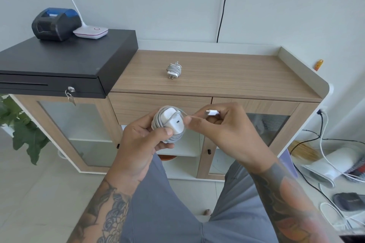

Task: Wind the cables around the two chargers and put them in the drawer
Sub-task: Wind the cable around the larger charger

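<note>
The left hand (142, 136) grips a white charger (173, 119) at the centre of the view, thumb pressed on its lower face, fingers curled behind it. Grey cable (158, 122) is wound in many turns around the block. At three o'clock from it, the right hand (221, 126) is closed on the free end of that cable, pinching the white plug (212, 113) between thumb and fingers, with the plug's tip pointing toward nine o'clock. A short loose run of cable links plug and block.

At twelve o'clock from the hands, well apart, the second charger (173, 70) lies on the wooden cabinet top (237, 77), its cable already wrapped around it and its prongs pointing toward six o'clock. Between that charger and the hands runs the cabinet's drawer (138, 104), shut, so its contents cannot be seen; a second drawer front (256, 104) sits beside it at three o'clock.

Below the drawers, the glass-fronted compartments (79, 128) are closed. The left one shows white shelves; what is in the right one is too dim to tell.

At ten o'clock, a black cash drawer (59, 61) rests on the cabinet, shut, with a key (71, 94) in its lock. On it stand a dark printer (55, 23) and a white lamp base (90, 32), touching each other.
</note>
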